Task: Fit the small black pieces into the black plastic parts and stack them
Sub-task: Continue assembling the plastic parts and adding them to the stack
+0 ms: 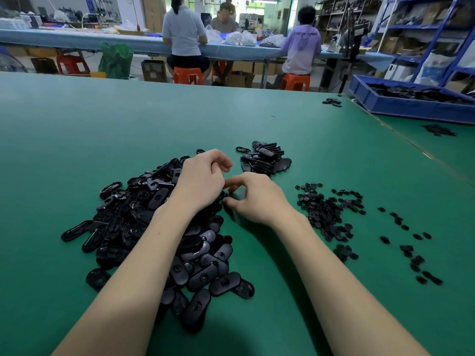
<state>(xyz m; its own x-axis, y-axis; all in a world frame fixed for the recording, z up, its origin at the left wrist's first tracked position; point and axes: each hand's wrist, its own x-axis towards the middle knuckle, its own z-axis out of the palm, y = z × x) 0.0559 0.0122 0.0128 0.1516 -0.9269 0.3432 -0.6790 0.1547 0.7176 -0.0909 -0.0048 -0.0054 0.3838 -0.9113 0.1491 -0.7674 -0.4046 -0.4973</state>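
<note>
1. Left hand (pixel 203 178) at frame centre, fingers curled, resting over the top of the big heap of black plastic parts (pixel 154 227); apparently steadying one part at the heap's right edge, though the part itself mostly hidden beneath the hand.
2. Right hand (pixel 254 196) just beside it, thumb and fingertips drawn into a pinch where the two hands meet; likely pressing a small black piece home, but too hidden to tell whether anything is actually held.
3. Small black pieces (pixel 326 211) scattered centre-right, close to the right hand, probably for quick picking.
4. Stacked finished parts (pixel 267 158) just above the hands, apart from the heap, presumably to keep done work from raw stock.
5. Green surface (pixel 102 124) bearing everything; blue bin (pixel 385 104) of more black parts at upper right, well apart.
6. Judged step: fitting in progress, stacking to follow.
</note>
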